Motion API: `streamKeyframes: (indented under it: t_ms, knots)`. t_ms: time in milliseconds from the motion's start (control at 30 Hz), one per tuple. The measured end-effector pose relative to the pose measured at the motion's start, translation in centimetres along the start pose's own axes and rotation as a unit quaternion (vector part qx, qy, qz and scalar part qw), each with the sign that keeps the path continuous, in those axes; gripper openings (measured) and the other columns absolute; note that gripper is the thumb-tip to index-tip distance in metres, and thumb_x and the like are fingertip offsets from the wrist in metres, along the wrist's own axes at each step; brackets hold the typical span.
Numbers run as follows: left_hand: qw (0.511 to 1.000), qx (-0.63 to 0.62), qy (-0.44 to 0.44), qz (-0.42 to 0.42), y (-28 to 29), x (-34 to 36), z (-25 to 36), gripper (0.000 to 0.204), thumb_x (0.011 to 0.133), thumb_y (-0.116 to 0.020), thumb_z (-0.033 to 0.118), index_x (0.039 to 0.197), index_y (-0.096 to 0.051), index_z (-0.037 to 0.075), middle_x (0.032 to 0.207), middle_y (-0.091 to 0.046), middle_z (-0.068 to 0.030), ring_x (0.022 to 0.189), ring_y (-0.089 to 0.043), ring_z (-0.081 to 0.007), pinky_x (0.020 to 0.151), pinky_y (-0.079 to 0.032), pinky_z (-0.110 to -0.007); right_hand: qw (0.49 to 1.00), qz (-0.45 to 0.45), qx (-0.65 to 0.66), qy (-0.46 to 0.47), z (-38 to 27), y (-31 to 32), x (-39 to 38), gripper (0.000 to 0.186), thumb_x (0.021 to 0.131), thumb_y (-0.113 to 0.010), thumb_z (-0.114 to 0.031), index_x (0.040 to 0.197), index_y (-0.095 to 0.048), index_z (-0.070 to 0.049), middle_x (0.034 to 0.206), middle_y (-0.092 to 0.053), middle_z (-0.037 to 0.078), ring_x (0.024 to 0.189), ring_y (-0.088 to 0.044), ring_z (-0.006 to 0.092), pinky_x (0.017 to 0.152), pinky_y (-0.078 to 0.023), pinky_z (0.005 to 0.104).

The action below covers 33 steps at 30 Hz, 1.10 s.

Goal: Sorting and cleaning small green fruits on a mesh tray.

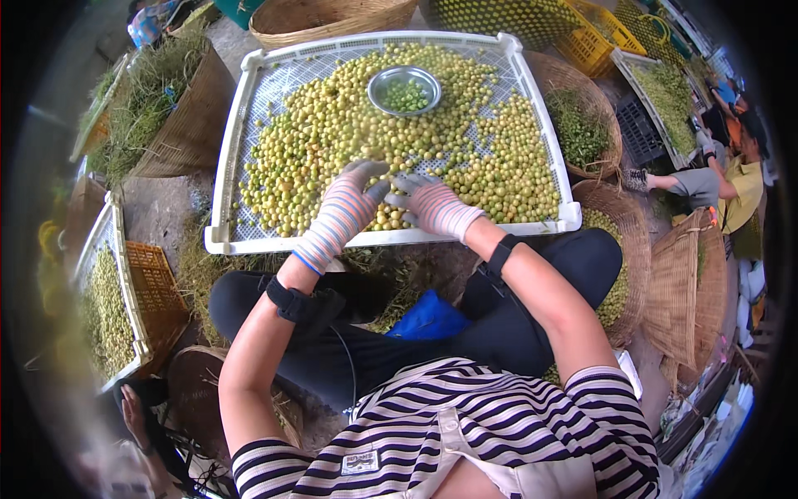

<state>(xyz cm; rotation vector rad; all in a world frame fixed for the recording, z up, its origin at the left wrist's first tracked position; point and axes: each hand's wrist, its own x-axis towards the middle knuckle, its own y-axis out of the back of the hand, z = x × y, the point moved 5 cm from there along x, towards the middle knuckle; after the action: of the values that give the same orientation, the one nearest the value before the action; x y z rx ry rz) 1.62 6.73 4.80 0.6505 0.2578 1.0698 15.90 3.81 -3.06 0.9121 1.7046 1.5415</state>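
A white mesh tray (231,179) lies before me, spread with small round yellow-green fruits (316,137). At its near edge, my left hand (353,200) is on the fruits in a striped glove with grey fingers, its thumb and fingers apart. My right hand (431,204), gloved the same way, is close beside it with its fingers spread over the fruits. Neither hand shows anything held, though the undersides of the fingers are hidden. Toward the far side of the tray, a round metal bowl (376,98) sits among the fruits with greener ones inside.
Woven baskets with green stems (170,100) and sprigs (573,125) flank the tray. A basket of fruits (636,249) is by my right knee. Another fruit tray (125,295) rests on an orange crate (158,287) at left. Other people (740,187) sit at the right.
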Motion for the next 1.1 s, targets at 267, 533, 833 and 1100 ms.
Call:
streamKeyframes:
  t_ms: [267,533,833,1100]
  knots:
    - [0.952,0.246,-0.008,-0.183,-6.9,-0.1,-2.5,0.034,0.076,-0.067,0.026,0.107,-0.064,0.015,0.123,-0.052,-0.0177,0.119,-0.043,-0.04,0.099,-0.037,-0.046,0.983,-0.094,0.007,-0.159,11.7,2.2,-9.8,0.032,0.078,-0.062,-0.017,0.11,-0.065,-0.024,0.132,-0.048,0.01,0.126,-0.04,0.0332,0.105,-0.029,0.0464]
    - [0.96,0.148,-0.11,-0.212,-10.5,-0.7,-1.5,0.024,0.075,-0.063,0.013,0.098,-0.065,0.009,0.111,-0.057,-0.0101,0.117,-0.045,-0.0364,0.097,-0.039,-0.046,0.985,0.033,0.023,-0.169,10.3,2.6,-0.8,0.048,0.079,-0.062,-0.021,0.126,-0.053,-0.019,0.136,-0.043,0.012,0.124,-0.04,0.0344,0.103,-0.034,0.044]
    - [0.953,0.263,-0.058,-0.139,-6.6,-0.9,-2.2,0.032,0.073,-0.065,0.014,0.105,-0.064,0.012,0.122,-0.053,-0.0129,0.12,-0.043,-0.0357,0.097,-0.039,-0.047,0.99,-0.064,-0.052,-0.112,10.6,0.5,-0.5,0.052,0.084,-0.057,-0.034,0.134,-0.042,-0.026,0.141,-0.036,0.012,0.128,-0.035,0.0353,0.105,-0.029,0.0491]
    - [0.961,0.247,-0.039,-0.119,-5.3,-1.0,-1.6,0.037,0.07,-0.068,0.015,0.106,-0.064,0.011,0.124,-0.052,-0.0164,0.119,-0.045,-0.0367,0.096,-0.04,-0.046,0.978,-0.001,0.044,-0.204,16.0,3.4,-3.9,0.036,0.08,-0.057,-0.014,0.115,-0.061,-0.017,0.123,-0.055,0.014,0.111,-0.052,0.0355,0.099,-0.04,0.0421]
